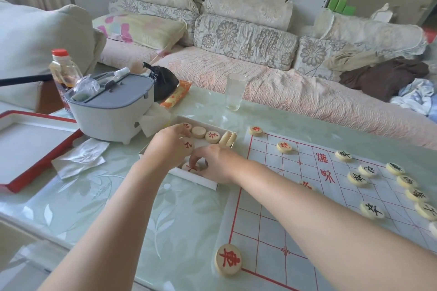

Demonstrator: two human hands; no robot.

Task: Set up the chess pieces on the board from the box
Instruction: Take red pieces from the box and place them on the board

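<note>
Box [206, 183] stands on the desk [165, 220] at the board's [272, 220] left edge. Left hand [165, 149]: fingers curled round a red-marked piece [187, 145] inside the box. Right hand [215, 165]: fingers pinching a second piece [189, 168] at the box's near end. Black-marked pieces [357, 177] sit along the board's right side.

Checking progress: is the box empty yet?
Not empty: several pieces lie in the box; left hand and right hand reach in.

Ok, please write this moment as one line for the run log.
phase: picking from box | left hand: in box, grip unclear | right hand: pinches red piece | board: partly set
</note>
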